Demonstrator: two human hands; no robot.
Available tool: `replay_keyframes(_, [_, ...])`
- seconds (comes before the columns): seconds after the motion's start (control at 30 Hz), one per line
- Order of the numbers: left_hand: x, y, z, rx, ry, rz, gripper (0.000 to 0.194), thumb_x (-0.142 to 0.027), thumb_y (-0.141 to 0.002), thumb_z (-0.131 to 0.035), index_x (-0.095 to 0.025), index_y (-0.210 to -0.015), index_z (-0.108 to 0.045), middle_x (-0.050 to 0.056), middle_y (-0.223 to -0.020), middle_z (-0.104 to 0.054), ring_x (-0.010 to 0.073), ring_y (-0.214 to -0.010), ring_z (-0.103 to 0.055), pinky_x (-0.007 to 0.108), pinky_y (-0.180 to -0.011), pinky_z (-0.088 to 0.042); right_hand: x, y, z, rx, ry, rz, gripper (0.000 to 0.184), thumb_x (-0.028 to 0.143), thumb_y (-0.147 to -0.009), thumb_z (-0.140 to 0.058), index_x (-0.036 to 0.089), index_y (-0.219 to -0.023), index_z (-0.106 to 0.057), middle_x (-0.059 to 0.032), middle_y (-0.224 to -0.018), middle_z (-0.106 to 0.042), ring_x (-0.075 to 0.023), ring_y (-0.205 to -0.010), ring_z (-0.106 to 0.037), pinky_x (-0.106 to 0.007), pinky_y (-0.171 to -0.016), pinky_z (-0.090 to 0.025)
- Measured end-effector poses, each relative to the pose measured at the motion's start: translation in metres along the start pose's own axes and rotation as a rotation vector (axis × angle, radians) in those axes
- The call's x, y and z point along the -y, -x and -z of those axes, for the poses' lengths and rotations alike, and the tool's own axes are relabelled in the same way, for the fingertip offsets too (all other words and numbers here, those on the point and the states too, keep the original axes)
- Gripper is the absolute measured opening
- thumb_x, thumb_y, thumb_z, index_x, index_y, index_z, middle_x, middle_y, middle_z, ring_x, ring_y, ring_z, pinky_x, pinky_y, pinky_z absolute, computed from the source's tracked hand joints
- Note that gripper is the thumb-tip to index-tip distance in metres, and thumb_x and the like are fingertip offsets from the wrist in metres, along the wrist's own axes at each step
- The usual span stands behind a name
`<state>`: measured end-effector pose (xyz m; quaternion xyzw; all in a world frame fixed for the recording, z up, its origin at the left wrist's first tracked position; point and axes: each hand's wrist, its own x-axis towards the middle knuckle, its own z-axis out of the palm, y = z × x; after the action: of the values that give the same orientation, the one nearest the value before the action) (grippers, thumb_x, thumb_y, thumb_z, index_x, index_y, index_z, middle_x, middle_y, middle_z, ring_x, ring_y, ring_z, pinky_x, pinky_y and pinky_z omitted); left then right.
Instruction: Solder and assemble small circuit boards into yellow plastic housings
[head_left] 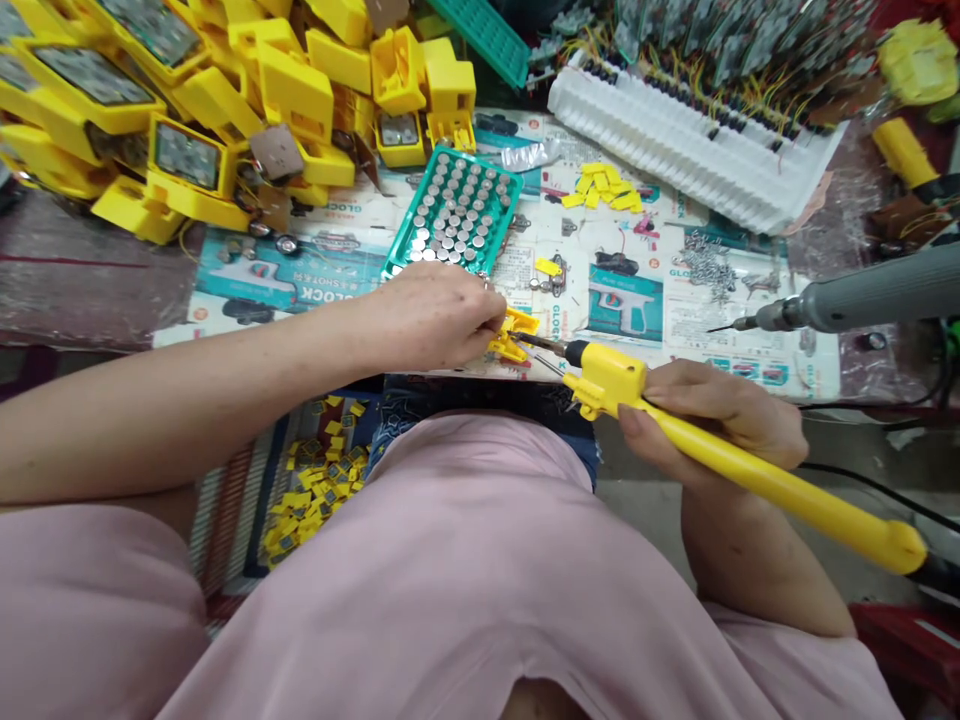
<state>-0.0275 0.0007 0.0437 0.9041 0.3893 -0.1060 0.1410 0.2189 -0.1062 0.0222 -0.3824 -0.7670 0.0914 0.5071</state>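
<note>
My left hand [431, 315] is closed in a pinch on a small yellow plastic part [512, 336] at the table's front edge. My right hand [709, 420] grips a yellow soldering iron [750, 470] by its handle. The iron's metal tip [536, 345] touches the small yellow part. Just behind my left hand lies a green tray [457, 212] filled with several round silver button cells.
Yellow plastic housings [225, 90] are piled at the back left. A white rack of wired parts [690, 140] stands back right. A grey electric screwdriver [847, 300] hangs at the right. Small yellow pieces [600, 188] lie on the printed paper; more fill a box [315, 490] below the table.
</note>
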Motion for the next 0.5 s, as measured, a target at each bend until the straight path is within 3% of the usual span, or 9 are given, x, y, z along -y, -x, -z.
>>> replay_keyframes(0.33, [0.002,-0.001,-0.002,0.002,-0.093,-0.044,0.032,-0.031,-0.086,-0.045,-0.021,-0.092,-0.075,0.004,-0.080,-0.070,0.0208,-0.081,-0.067,0.029,-0.075,-0.048,-0.006,-0.002,-0.004,0.070,0.016,0.084,0.026,0.015,-0.071,-0.080,0.025,-0.087,-0.064,0.0053,-0.063,-0.067,-0.0139,-0.051,-0.067,-0.023,-0.041,-0.054])
replay_keyframes(0.5, [0.001,-0.002,0.002,0.012,-0.070,-0.065,0.030,-0.028,-0.086,-0.046,-0.021,-0.091,-0.075,0.005,-0.081,-0.071,0.0206,-0.081,-0.067,0.029,-0.076,-0.049,-0.008,0.003,0.007,-0.058,0.004,-0.021,0.027,0.015,-0.073,-0.079,0.025,-0.096,-0.070,0.0023,-0.072,-0.071,-0.0147,-0.059,-0.069,-0.025,-0.043,-0.054])
